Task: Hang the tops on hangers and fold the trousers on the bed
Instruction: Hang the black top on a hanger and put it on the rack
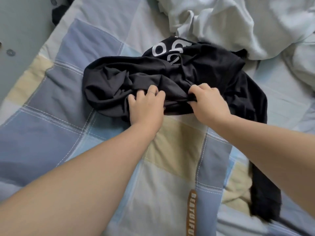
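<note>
left hand (146, 106), right hand (211, 103), perhaps 1 garment (204, 68)

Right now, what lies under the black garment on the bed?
The checked quilt shows all around the black garment, so the garment lies on that; its far edge reaches the pale crumpled bedding. Whether anything else lies beneath the bunched cloth cannot be seen: it is covered.

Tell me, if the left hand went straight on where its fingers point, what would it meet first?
More of the black garment that the left hand grips: its crumpled folds lie directly ahead, then probably the white print; depth is unclear.
</note>
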Demonstrator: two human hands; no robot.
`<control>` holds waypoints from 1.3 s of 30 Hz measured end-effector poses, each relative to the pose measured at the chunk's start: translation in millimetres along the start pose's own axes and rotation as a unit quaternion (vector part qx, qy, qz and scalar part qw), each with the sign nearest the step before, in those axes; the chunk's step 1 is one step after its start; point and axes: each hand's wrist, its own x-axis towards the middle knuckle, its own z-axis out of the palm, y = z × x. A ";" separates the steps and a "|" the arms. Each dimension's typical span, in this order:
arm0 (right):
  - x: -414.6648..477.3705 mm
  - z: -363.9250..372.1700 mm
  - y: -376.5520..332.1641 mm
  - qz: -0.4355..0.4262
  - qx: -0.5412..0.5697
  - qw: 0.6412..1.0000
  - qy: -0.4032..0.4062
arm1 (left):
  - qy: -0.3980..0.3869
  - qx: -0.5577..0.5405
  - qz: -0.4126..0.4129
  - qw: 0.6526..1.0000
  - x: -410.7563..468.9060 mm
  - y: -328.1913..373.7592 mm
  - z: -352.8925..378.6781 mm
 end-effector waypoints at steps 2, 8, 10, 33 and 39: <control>0.0 -6.4 0.3 0.031 0.043 0.998 0.016 | -0.006 -0.036 -0.011 0.999 -4.8 -4.1 0.2; -62.3 -65.7 4.2 0.098 0.242 0.965 -0.019 | -0.119 -0.324 -0.107 0.932 -69.8 -3.2 -30.6; -96.7 -94.6 3.5 0.133 0.320 0.938 -0.023 | -0.099 -0.419 -0.133 0.893 -99.1 1.6 -53.8; -528.6 -425.0 126.5 0.275 0.678 0.653 0.198 | -0.076 -0.560 -0.034 0.824 -312.2 235.8 -385.9; -591.2 -447.7 142.0 0.210 0.727 0.620 0.208 | -0.243 -0.551 0.221 0.767 -404.0 339.2 -421.5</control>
